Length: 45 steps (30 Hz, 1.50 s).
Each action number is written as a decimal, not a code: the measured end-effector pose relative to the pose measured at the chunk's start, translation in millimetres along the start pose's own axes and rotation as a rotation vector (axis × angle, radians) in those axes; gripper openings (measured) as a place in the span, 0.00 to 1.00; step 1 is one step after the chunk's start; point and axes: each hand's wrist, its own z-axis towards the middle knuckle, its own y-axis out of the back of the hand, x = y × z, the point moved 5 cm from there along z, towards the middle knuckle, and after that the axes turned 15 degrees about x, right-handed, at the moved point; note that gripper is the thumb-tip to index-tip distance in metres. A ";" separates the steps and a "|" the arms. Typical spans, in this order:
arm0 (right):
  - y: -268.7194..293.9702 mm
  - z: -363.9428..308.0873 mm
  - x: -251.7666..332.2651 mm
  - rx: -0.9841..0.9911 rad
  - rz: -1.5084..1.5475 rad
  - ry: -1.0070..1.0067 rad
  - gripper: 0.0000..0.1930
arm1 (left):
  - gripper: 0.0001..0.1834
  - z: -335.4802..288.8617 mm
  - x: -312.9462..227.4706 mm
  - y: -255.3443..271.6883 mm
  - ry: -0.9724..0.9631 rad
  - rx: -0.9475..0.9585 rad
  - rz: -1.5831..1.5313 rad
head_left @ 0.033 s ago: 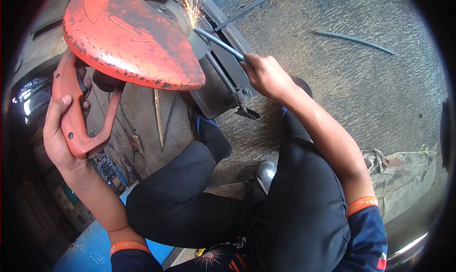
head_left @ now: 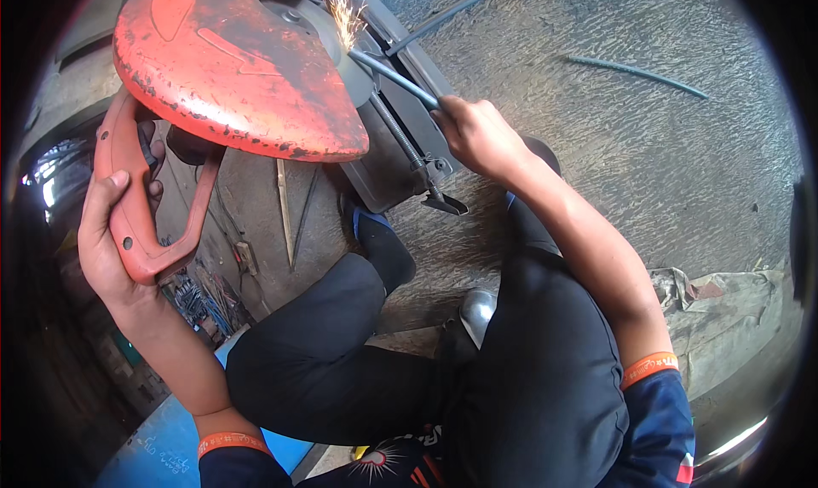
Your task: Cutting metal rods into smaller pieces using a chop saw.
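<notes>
My left hand (head_left: 109, 224) is wrapped round the red D-shaped handle (head_left: 132, 207) of a cut-off saw, fingers close to its dark trigger. The saw's scuffed red guard (head_left: 239, 79) covers most of the grey cutting disc (head_left: 354, 83). A thin metal rod (head_left: 396, 77) is gripped in my right hand (head_left: 477, 134), its far end against the disc. Sparks (head_left: 345, 20) spray upward from that contact. Just left of my right hand lies the saw's clamp screw (head_left: 396, 130), above the dark metal base (head_left: 383, 181).
One long rod (head_left: 460, 11) extends from the saw base toward the upper right. A shorter rod (head_left: 639, 75) lies on the worn floor. Crumpled cloth (head_left: 724, 318) is at the right, a blue surface (head_left: 170, 445) at lower left. My feet are close to the saw base.
The spray of sparks differs slightly in shape. My hands, the saw and the rod show no visible movement.
</notes>
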 end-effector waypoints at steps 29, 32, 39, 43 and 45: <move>-1.0 -7.8 0.2 -0.093 -0.506 0.061 0.21 | 0.28 1.6 2.7 8.6 0.037 -0.010 0.039; 8.5 -13.1 4.0 -0.172 -0.393 0.124 0.17 | 0.29 -0.8 2.6 2.9 0.028 -0.027 0.055; 22.6 -13.3 -22.3 0.072 0.218 -0.231 0.21 | 0.28 4.1 3.6 14.1 0.074 0.009 0.084; 19.6 -8.9 -20.7 0.148 0.330 -0.186 0.22 | 0.28 3.6 2.4 5.3 0.053 0.109 0.057; 15.1 -6.0 -20.5 0.193 0.331 -0.193 0.22 | 0.27 -1.0 2.4 1.0 -0.004 0.040 0.046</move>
